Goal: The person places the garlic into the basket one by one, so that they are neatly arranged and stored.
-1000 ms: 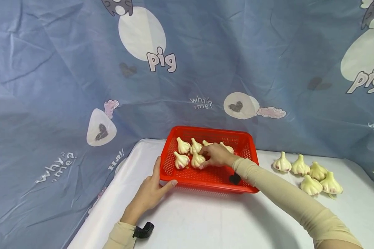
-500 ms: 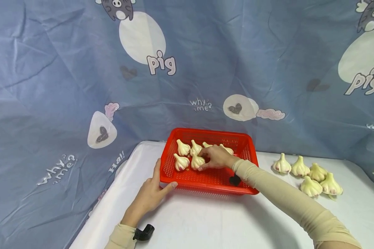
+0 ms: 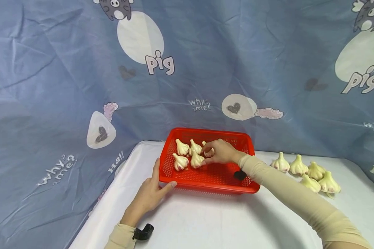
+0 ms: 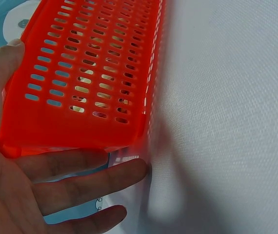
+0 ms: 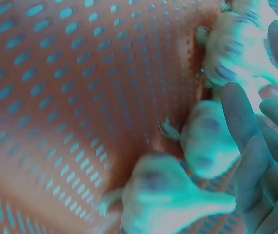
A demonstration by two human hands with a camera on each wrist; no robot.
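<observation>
A red perforated basket holds several whitish garlic bulbs with purple marks. At its left lie two front bulbs and two behind, one a rear bulb. My right hand reaches into the basket with loosely bent fingers, its thumb tip beside the right front bulb. In the right wrist view nothing sits between its fingers; garlic bulbs lie alongside. Part of the back row is hidden by this hand. My left hand rests on the basket's front left corner, fingers straight along the end wall, thumb at the front rim.
More garlic bulbs lie grouped on the white tabletop right of the basket. A blue patterned cloth hangs behind the table. My right sleeve crosses above the basket's right front corner.
My right hand has drawn slightly right, away from the right front bulb, and now covers the bulb at the back right. The left hand and basket stay in place.
</observation>
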